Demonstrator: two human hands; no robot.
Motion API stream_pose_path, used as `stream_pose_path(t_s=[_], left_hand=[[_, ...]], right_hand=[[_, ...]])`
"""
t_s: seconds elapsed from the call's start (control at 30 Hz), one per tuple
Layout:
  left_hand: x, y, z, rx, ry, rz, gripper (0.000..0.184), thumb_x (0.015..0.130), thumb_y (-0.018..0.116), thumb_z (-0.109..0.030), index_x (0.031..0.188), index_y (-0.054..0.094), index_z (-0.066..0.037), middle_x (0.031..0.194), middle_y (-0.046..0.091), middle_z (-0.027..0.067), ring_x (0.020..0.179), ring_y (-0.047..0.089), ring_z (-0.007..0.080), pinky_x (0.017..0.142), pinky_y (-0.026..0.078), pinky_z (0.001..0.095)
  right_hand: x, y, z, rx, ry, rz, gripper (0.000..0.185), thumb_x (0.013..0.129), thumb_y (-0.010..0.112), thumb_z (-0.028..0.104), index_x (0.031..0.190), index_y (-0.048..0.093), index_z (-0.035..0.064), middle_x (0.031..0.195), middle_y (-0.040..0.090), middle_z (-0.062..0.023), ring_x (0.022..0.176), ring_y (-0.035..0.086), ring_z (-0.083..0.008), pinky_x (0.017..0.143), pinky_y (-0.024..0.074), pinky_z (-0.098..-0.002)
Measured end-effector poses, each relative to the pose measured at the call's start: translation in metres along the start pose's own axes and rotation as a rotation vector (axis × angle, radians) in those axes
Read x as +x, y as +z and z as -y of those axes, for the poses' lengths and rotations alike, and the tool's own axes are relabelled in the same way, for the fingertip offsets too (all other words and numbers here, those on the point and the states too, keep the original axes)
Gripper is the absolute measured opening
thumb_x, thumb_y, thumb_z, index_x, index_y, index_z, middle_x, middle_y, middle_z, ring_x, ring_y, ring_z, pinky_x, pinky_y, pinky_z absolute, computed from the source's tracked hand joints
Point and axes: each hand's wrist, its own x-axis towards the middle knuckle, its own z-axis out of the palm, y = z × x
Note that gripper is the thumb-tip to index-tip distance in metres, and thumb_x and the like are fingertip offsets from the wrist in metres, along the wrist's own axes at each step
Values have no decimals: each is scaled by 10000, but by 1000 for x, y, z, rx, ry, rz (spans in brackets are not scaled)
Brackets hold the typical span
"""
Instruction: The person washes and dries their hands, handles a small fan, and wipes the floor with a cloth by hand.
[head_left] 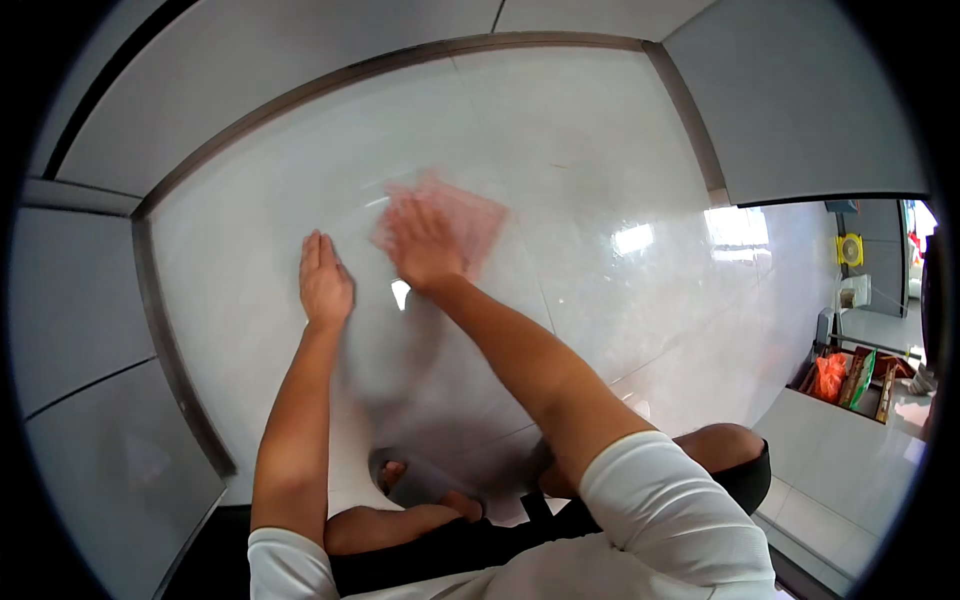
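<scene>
A pink cleaning cloth (478, 222) lies spread on the glossy white tiled floor (590, 330), its edges smeared by motion. My right hand (428, 240) presses down on its left part and holds it against the tiles; the fingers are blurred. To the left of the cloth, apart from it, my left hand (325, 282) rests on the floor, with its fingers stretched out and close together. Nothing is in my left hand.
Grey panels (800, 100) with a brown skirting strip (300, 95) border the floor. My slippered foot (395, 475) is close below the hands. At the far right, a box holds a red plastic bag (829, 378) and other items, near a yellow round object (850, 250).
</scene>
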Motion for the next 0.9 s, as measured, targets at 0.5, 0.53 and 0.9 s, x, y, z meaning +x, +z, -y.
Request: stream_pose_path(t_s=[0.5, 0.53, 0.9], left_hand=[[62, 52, -110, -19, 223, 130, 547, 1094, 545, -125, 1597, 483, 80, 1735, 421, 220, 1626, 359, 414, 1351, 290, 505], [63, 51, -106, -35, 244, 143, 533, 1089, 539, -106, 1585, 499, 82, 1718, 443, 229, 1614, 379, 420, 1346, 301, 504], [62, 41, -64, -2, 108, -55, 485, 1096, 546, -93, 1541, 541, 98, 1655, 501, 286, 1566, 438, 451, 1316, 320, 559]], right_hand=[[-146, -101, -250, -378, 681, -381, 491, 1120, 531, 280, 1470, 583, -60, 1659, 478, -276, 1561, 395, -471, 1304, 283, -566], [-135, -112, -222, -244, 657, -313, 459, 1103, 561, 221, 1453, 586, -75, 1566, 539, -292, 1474, 461, -487, 1265, 325, -571], [64, -41, -74, 64, 29, -26, 610, 1119, 506, 435, 1645, 510, 125, 1774, 392, -127, 1661, 292, -345, 1371, 156, -524]])
